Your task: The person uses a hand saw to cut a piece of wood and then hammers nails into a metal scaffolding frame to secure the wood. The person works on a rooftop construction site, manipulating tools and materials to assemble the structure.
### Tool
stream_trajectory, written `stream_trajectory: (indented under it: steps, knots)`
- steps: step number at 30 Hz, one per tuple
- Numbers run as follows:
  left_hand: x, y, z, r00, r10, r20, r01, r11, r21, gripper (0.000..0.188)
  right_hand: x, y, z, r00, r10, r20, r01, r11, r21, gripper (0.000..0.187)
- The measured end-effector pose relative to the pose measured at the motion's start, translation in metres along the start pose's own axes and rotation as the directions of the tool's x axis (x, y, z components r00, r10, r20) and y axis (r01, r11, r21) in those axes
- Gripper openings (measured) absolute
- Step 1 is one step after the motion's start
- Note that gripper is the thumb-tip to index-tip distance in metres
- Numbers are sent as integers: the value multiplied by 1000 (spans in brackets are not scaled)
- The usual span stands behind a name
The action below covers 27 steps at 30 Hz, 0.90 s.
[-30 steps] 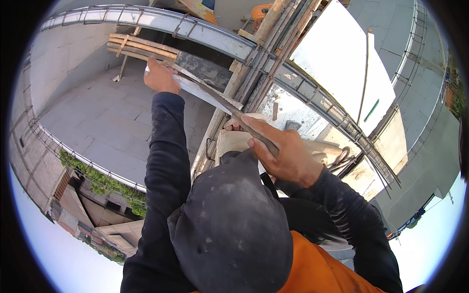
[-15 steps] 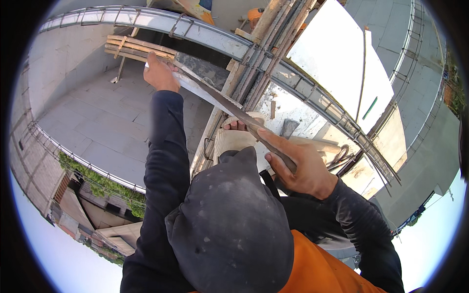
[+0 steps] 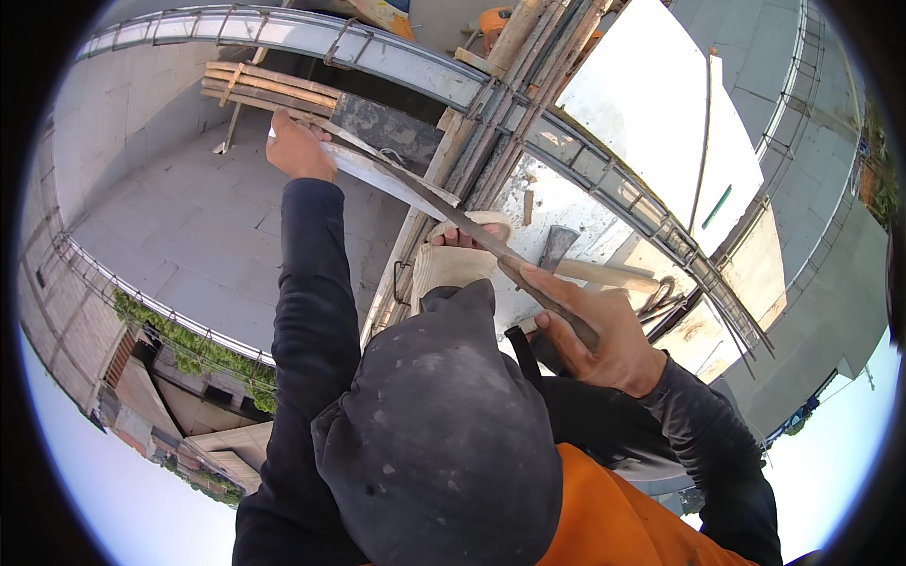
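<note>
My left hand (image 3: 302,148) is closed on the far end of a long white strip (image 3: 373,176), holding it out at the upper left. My right hand (image 3: 604,335) grips the near end of a long, narrow, dark-bladed tool (image 3: 453,217); whether it is a saw or a machete I cannot tell. The blade slants up and left along the strip, and its far part overlaps the strip's edge. Under the blade, my foot (image 3: 460,236) shows its toes in a pale sandal.
Wooden poles and steel bars (image 3: 510,104) are tied across a metal-edged beam (image 3: 377,61). Right of the foot lie a wedge-shaped metal head (image 3: 559,245) and a wooden handle (image 3: 609,275). A large white sheet (image 3: 651,113) lies beyond. A lower grey floor (image 3: 189,208) drops away at left.
My right hand has drawn the bladed tool back a little, down and to the right. My left hand, still on the strip, has shifted slightly left.
</note>
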<state>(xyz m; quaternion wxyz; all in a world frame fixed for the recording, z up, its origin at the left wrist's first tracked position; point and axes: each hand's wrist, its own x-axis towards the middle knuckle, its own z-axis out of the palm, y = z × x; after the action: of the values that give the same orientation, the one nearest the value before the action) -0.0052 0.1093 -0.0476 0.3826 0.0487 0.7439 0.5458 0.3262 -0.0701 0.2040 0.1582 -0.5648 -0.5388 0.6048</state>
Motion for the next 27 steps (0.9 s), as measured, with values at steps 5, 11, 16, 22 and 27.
stream_trajectory:
  steps: [5, 11, 16, 22, 27]
  knots:
    - [-13, 4, 8, 996, -3, 86, 3, 1000, 1, 30, 72, 14, 38, 1000, -11, 22, 14, 989, -144, 51]
    - [3, -1, -9, 1000, -8, 25, 8, 1000, -21, 29, 52, -4, 25, 995, 77, 70, -70, 993, -99, 50]
    - [1, 1, -9, 999, 6, 47, -4, 999, -41, 30, 17, 3, 16, 1000, -24, 16, 25, 996, -85, 50]
    - [-9, 4, 0, 999, -16, 30, 17, 1000, -15, 30, 90, 9, 52, 998, 28, 51, -21, 989, -144, 52]
    - [-1, -3, -12, 999, -27, 36, 28, 999, -34, 28, 10, -7, 9, 998, 44, 55, -41, 998, -51, 52]
